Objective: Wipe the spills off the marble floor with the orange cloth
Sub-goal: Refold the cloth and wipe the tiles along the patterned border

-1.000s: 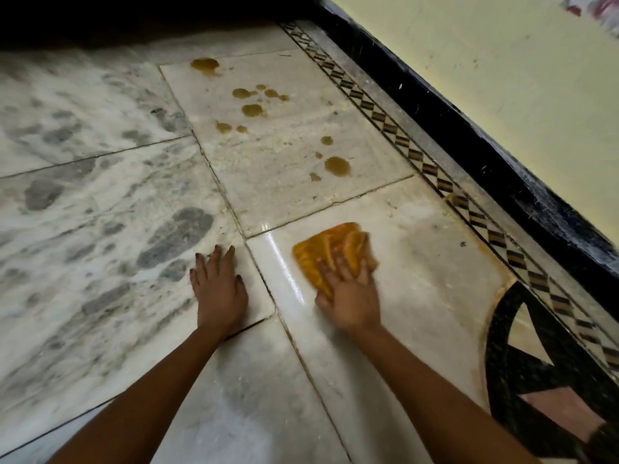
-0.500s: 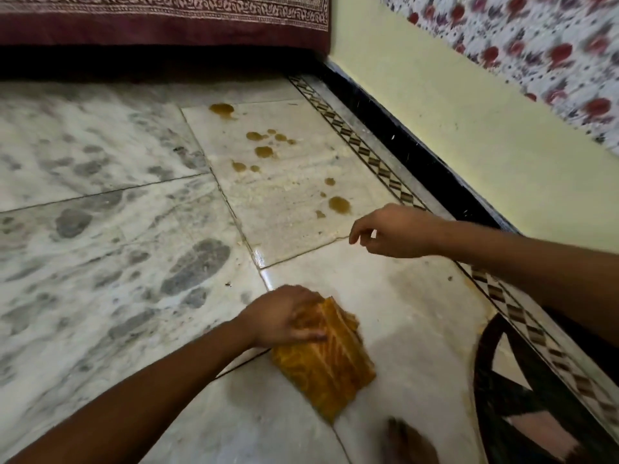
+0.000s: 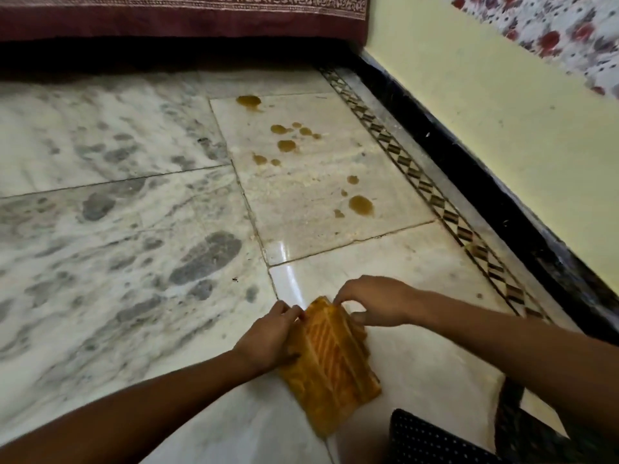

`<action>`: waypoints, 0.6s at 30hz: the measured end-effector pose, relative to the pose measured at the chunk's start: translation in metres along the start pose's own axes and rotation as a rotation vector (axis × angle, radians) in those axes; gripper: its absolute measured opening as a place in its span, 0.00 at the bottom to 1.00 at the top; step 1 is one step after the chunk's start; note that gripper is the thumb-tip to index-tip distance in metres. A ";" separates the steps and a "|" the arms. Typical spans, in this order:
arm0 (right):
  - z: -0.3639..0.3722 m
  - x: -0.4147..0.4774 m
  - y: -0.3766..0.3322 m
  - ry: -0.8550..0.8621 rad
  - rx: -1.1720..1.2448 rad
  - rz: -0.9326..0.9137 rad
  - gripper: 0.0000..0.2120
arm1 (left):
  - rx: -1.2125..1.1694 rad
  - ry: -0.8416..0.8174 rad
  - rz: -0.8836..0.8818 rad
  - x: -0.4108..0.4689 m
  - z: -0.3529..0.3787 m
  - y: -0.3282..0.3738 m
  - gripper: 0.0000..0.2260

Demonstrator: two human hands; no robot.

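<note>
1. A person crouched over a marble floor (image 3: pixel 117 246) holds a folded orange cloth (image 3: pixel 331 363) with both bare hands, seen from above.
2. The left hand (image 3: pixel 268 336) has its grip closed on the cloth's left edge: fingers curl over the far left corner and the thumb sits lower on the same side.
3. The right hand (image 3: pixel 378 301) reaches in from the right, its grip closed on the cloth's far right corner, with fingertips pinching the fold.
4. The cloth, orange with pale stripes, lies in the near middle of the scene over a glossy pale tile, with its long side running near to far and slightly tilted. Whether it rests flat on the floor cannot be told.
5. The spills (image 3: pixel 361 205), brownish-yellow drops and small puddles, dot the cream tile just beyond, well apart from the cloth and both hands.
6. Grey-veined marble fills the left of the floor.
7. A patterned border (image 3: pixel 432 195) and black skirting (image 3: pixel 469 169) run along the right, below a yellow wall (image 3: pixel 485 128).
8. A maroon fabric (image 3: pixel 167 15) with a pale printed trim hangs across the far edge, a floral fabric (image 3: pixel 552 25) shows at far right, and a dark dotted fabric (image 3: pixel 435 440) sits at the near right.
</note>
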State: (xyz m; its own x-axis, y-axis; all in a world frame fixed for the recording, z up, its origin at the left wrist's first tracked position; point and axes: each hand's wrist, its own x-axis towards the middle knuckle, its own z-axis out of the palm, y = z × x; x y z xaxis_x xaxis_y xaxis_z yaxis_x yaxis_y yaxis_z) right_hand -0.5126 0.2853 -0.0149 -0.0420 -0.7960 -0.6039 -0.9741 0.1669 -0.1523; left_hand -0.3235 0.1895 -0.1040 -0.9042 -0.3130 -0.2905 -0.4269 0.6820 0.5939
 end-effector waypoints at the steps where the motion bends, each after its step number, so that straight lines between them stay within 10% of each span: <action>1: 0.010 0.010 -0.004 0.029 0.009 -0.035 0.20 | -0.032 -0.033 -0.043 0.001 -0.003 -0.001 0.27; 7: 0.038 0.044 -0.010 0.100 -0.150 -0.283 0.22 | -0.127 -0.151 -0.103 0.008 -0.023 0.000 0.19; 18: -0.089 0.013 0.040 0.393 -0.353 -0.410 0.12 | -0.190 0.267 0.007 0.024 -0.099 0.066 0.21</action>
State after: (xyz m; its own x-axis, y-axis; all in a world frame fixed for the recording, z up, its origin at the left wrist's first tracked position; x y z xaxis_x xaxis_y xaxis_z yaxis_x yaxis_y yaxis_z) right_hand -0.5715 0.2297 0.0410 0.3349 -0.9181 -0.2118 -0.9397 -0.3421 -0.0030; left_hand -0.3741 0.1613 0.0029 -0.8678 -0.4879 -0.0941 -0.3926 0.5571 0.7318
